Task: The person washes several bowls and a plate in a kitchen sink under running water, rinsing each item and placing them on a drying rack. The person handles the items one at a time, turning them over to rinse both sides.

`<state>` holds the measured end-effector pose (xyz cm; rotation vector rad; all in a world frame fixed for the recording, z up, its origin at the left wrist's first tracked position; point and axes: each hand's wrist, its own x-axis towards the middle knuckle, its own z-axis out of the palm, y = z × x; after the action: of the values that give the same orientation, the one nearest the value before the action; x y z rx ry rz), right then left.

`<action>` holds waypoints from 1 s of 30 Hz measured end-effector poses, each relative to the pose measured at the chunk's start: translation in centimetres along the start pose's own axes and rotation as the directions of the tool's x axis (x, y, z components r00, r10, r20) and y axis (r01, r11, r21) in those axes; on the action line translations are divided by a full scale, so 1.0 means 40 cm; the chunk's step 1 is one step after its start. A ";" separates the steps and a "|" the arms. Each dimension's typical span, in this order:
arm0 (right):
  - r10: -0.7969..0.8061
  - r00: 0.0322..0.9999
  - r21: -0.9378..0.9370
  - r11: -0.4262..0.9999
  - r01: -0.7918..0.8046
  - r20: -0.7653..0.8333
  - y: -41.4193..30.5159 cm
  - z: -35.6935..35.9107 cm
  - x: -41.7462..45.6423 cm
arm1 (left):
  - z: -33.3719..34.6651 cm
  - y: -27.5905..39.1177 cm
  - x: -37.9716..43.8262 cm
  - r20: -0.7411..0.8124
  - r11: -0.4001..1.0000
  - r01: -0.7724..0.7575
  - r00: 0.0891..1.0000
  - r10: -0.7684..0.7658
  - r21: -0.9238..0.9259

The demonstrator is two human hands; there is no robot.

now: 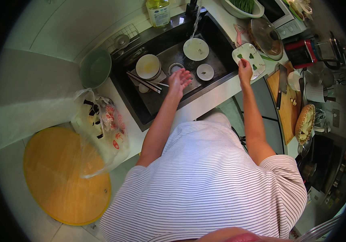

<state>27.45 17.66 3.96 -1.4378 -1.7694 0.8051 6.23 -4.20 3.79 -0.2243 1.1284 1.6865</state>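
My left hand (180, 82) hovers over the near side of the black sink (158, 113), palm partly up, fingers apart and holding nothing. My right hand (245, 72) is at a squarish white plate (259, 65) with green leaf shapes, on the counter right of the sink. Its fingertips are pinched together over the plate; whether something is between them is hidden. Water from the faucet (192, 7) runs into a white bowl (196, 50) in the sink. A small white dish (205, 72) with a bit of green sits nearer. Stacked bowls (148, 67) and chopsticks (144, 82) are at the sink's left.
A green basin (96, 69) and a plastic bag (112, 127) with dark pieces lie left. A round wooden board (65, 178) leans lower left. On the right, a cleaver (282, 80) rests on a cutting board (289, 112), beyond a lidded pot (265, 37) and a peeler (239, 34).
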 end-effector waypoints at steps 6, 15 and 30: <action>-0.182 0.983 -0.606 0.784 0.138 -0.012 0.169 -0.121 0.175 | 0.120 -0.084 0.014 0.055 0.975 0.086 0.994 -0.099 0.204; -0.052 0.981 -0.550 0.822 0.148 0.186 0.215 -0.187 0.278 | 0.309 -0.216 0.128 0.015 0.932 0.153 0.986 -0.167 0.328; -0.134 0.908 -0.043 0.985 0.164 0.397 0.060 -0.123 0.216 | 0.376 -0.268 0.221 -0.056 0.964 -0.140 0.986 0.156 0.225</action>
<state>31.72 26.75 5.91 -1.2266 -2.2046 1.0073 16.64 13.07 0.30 -0.0623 1.4061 1.6779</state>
